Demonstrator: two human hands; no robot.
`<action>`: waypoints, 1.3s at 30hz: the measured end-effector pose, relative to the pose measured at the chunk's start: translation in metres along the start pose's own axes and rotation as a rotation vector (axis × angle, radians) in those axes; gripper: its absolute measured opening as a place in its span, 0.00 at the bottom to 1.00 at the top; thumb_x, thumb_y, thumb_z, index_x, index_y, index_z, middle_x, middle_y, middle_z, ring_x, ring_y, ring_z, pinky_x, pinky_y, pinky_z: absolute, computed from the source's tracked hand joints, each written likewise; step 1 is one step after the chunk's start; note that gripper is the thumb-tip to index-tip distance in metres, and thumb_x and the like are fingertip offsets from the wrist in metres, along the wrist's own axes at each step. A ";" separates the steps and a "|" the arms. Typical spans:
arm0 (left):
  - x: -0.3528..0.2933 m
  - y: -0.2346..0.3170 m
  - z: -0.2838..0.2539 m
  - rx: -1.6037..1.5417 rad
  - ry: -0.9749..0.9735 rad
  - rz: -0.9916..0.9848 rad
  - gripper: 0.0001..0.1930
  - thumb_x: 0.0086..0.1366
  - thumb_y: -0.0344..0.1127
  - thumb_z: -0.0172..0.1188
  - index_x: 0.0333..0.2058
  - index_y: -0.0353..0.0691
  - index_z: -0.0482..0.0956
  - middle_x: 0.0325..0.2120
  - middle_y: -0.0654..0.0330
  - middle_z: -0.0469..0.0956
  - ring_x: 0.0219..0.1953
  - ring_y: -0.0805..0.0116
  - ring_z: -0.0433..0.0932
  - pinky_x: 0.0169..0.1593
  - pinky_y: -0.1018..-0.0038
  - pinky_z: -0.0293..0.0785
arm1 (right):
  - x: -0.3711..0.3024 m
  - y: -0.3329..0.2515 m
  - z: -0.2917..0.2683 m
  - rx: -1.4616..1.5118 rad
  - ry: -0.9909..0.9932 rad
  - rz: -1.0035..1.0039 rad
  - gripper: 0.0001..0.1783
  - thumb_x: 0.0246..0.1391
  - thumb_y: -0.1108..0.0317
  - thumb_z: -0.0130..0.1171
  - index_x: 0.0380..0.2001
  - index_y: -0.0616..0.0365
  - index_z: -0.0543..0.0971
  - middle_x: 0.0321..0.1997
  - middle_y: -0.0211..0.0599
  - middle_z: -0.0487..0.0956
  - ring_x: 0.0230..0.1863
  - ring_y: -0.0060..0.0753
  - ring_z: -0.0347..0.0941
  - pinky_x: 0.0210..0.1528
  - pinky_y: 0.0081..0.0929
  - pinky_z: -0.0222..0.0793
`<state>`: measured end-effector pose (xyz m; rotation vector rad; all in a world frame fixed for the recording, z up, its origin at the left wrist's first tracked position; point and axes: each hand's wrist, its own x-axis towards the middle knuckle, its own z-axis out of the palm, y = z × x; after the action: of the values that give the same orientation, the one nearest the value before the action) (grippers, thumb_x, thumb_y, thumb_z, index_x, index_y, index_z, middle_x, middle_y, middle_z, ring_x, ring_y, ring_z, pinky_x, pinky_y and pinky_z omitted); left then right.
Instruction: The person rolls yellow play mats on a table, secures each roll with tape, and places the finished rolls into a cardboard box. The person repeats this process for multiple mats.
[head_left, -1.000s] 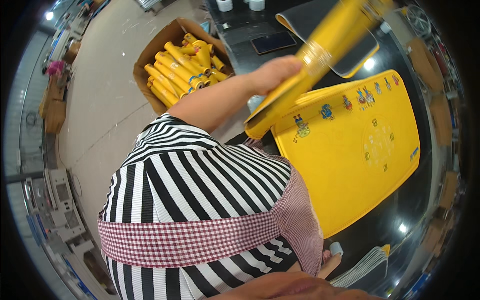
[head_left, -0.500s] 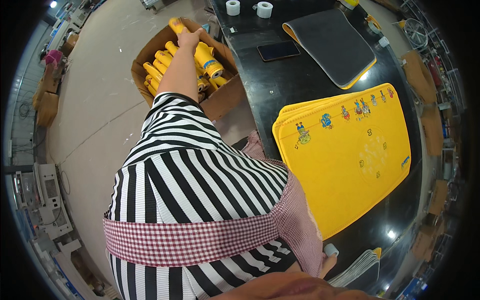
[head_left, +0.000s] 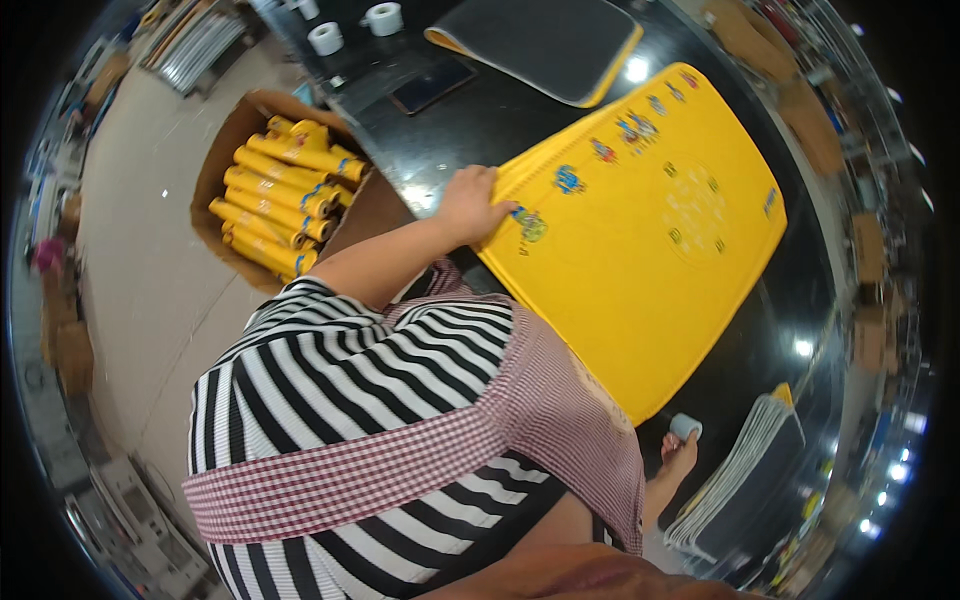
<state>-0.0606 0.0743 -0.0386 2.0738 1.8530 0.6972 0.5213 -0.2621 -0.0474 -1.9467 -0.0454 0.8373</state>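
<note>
At the near left corner of a stack of yellow printed mats [head_left: 640,270], my left hand [head_left: 470,207] grips the edge, thumb on top; the undersides of its fingers are hidden. Small cartoon figures run along the mats' far left edge. Low on the right, my right hand [head_left: 680,458] is closed around a small pale roll of tape [head_left: 685,427], held by the stack's near corner. To the left of the table, a cardboard box [head_left: 212,165] holds several yellow rolled mats [head_left: 275,190].
The black table [head_left: 420,150] also carries a phone [head_left: 432,88], two white tape rolls [head_left: 383,18] and a folded grey-backed mat [head_left: 540,45]. A pile of folded grey mats [head_left: 745,470] lies at the near right. Cartons [head_left: 808,125] stand beyond the table.
My left hand has left a rolled mat in the box and come right to the yellow stack's corner. My right hand, with the tape roll, shows more fully. The view has shifted.
</note>
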 end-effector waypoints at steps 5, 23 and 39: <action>0.002 0.003 -0.008 0.119 0.053 0.201 0.30 0.63 0.51 0.70 0.57 0.36 0.80 0.56 0.49 0.76 0.59 0.47 0.72 0.64 0.58 0.69 | -0.022 0.012 0.000 -0.374 0.330 -0.312 0.24 0.66 0.54 0.64 0.56 0.61 0.79 0.36 0.35 0.81 0.37 0.33 0.79 0.41 0.29 0.74; 0.047 0.016 -0.004 -0.107 -0.307 -0.145 0.19 0.54 0.35 0.76 0.42 0.33 0.82 0.49 0.48 0.74 0.49 0.47 0.78 0.53 0.62 0.77 | -0.084 -0.088 0.252 -0.766 -0.395 -1.283 0.27 0.69 0.59 0.57 0.65 0.64 0.73 0.71 0.55 0.71 0.72 0.56 0.65 0.74 0.46 0.58; 0.063 -0.004 -0.023 -0.310 -0.526 -0.145 0.13 0.67 0.38 0.71 0.42 0.34 0.85 0.47 0.56 0.77 0.46 0.63 0.80 0.51 0.70 0.76 | -0.154 -0.090 0.415 -0.599 -0.815 -1.052 0.40 0.67 0.45 0.57 0.74 0.57 0.65 0.81 0.51 0.58 0.81 0.52 0.49 0.81 0.54 0.37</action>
<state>-0.0719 0.1343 -0.0098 1.6957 1.4728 0.3293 0.1945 0.0479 -0.0118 -1.5729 -1.7889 0.8344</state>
